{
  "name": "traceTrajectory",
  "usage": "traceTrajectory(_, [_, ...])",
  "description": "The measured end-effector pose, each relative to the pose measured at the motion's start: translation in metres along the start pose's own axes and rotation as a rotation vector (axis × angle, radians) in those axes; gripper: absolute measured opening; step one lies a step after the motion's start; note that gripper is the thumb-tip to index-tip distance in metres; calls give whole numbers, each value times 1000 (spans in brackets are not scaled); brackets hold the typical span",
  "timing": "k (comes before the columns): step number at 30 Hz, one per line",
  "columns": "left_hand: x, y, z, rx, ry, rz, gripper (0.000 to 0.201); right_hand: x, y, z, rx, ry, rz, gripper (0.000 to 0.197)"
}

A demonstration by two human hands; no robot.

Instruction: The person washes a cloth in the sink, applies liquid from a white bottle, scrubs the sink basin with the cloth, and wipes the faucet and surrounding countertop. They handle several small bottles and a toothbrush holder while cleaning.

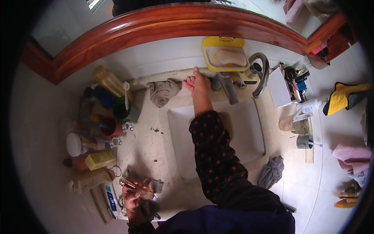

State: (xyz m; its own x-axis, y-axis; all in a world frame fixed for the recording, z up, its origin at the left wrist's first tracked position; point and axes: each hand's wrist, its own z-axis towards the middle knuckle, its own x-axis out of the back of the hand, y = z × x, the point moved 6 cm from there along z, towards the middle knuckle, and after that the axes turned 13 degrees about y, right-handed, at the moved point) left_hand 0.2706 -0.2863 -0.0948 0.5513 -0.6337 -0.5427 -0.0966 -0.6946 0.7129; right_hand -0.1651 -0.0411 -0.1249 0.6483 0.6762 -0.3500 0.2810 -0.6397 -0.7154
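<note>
Your left hand [134,195] is closed around a small brown bottle [134,186] at the near left edge of the counter [156,148], just above a crumpled grey rag [150,185]; your right hand [198,84] lies open and empty on the back ledge behind the sink [249,132], between a beige cloth [163,93] and the tap [261,74]. The bottle looks like glass: probably light, rigid, smooth, breakable, and slippery if wet. Grip it round the body rather than the narrow neck, and keep it over the counter.
</note>
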Motion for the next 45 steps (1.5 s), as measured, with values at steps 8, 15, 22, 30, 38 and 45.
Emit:
traceTrajectory(8, [2, 1, 0, -32, -41, 2, 46, -5, 1, -6, -78, 16, -11, 42])
traceTrajectory(15, [-1, 0, 2, -13, -44, -15, 46, -5, 1, 1, -92, -10, -64, 41])
traceTrajectory(22, [-1, 2, 0, -4, -36, -18, 44, -5, 3, 4, 5, 19, -82, 43])
traceTrajectory(30, [-9, 4, 1, 24, -48, -22, 41, -18, 18, 1, 525, 151, -331, 61])
traceTrajectory(38, [3, -1, 0, 18, -72, -36, 42, -21, 18, -24, 484, 115, -278, 60])
traceTrajectory(45, [-3, 4, 0, 4, -73, -34, 42, -21, 11, -31, 443, 103, -433, 48])
